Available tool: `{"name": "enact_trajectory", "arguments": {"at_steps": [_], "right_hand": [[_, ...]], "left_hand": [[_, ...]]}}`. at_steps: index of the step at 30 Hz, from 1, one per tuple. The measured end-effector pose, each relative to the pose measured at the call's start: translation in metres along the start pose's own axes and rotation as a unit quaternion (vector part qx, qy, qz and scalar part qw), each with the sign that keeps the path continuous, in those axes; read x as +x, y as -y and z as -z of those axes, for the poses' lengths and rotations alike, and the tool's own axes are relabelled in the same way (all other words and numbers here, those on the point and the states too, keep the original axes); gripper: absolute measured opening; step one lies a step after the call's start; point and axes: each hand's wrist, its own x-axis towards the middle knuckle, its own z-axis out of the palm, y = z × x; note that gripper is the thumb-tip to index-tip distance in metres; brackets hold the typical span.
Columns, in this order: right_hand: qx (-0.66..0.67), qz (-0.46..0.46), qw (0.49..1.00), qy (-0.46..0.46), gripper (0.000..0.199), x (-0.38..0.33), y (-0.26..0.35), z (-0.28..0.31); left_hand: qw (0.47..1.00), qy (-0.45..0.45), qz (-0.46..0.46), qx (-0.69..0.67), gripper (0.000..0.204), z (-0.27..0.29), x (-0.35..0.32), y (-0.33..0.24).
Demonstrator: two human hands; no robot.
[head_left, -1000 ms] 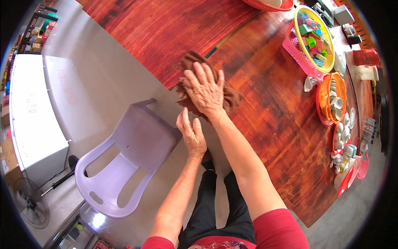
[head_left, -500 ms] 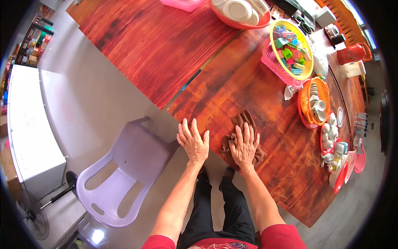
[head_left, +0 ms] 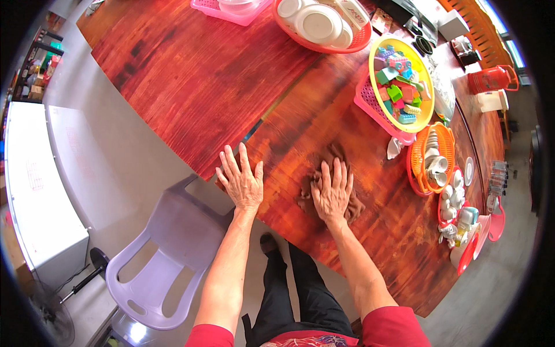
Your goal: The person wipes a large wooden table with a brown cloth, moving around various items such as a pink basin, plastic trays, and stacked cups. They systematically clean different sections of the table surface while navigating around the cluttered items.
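My left hand lies with fingers spread on the near edge of the red-brown wooden table, close to the seam between two tabletops. It holds nothing. Farther right, my right hand rests palm down on a crumpled brown cloth. Its fingers are stretched out over the fabric, pressing it against the wood. Part of the cloth is hidden under the palm.
A lilac plastic chair stands by the table at left. Along the right side are a yellow basket of toy blocks, an orange basket of cups and several white cups. A red basket of dishes sits at the far side.
Both hands have moved farther in over the table, the right one sliding the cloth along. My left hand has shifted toward the seam. The whole view has shifted a little.
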Motion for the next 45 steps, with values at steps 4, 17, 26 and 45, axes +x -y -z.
{"name": "enact_trajectory", "arguments": {"at_steps": [4,17,26,45], "right_hand": [[-0.009,-0.005,1.000,0.008,0.056,0.060,0.010,-0.007],[0.056,0.049,0.987,-0.144,0.050,0.244,0.091,-0.063],[0.134,0.344,0.925,-0.090,0.038,0.246,0.138,-0.059],[0.157,0.355,0.916,0.098,0.050,0.002,0.078,0.005]], "left_hand": [[1.000,0.007,0.004,0.024,0.070,0.001,0.001,0.000],[0.998,0.022,0.031,-0.044,0.074,0.005,0.008,-0.007],[0.999,0.011,0.035,-0.012,0.070,0.004,0.005,0.004],[0.955,-0.156,0.200,-0.154,0.063,-0.004,-0.025,0.039]]}}
